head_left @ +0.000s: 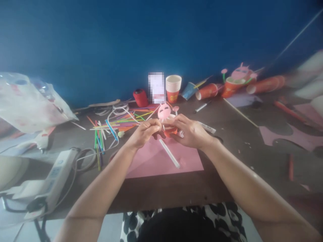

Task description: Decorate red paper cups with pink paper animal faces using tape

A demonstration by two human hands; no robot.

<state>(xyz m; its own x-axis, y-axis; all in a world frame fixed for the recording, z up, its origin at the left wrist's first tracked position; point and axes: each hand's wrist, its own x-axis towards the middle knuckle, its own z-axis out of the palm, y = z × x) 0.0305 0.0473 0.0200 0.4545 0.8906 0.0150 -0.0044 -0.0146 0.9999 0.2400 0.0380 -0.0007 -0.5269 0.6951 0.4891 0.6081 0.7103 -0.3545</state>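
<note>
Bare forearms (107, 179), plain black clothing (180, 227), black-and-white blotched fabric (225, 218) on both sides

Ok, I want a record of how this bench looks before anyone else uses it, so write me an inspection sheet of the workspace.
Surface: dark table, a pink sheet on it under the hands.
Things at the hands: red cup with a pink paper head; a whitish stick lies on the sheet.
Clutter: coloured sticks scattered at left; stacked cups behind.
Hands: left hand pinched beside the cup, contents unclear; right hand holds the cup.
Cables: white cable loops by the sticks; cords beside the power strip.
Surroundings: blue wall behind; plastic bag at left.
</note>
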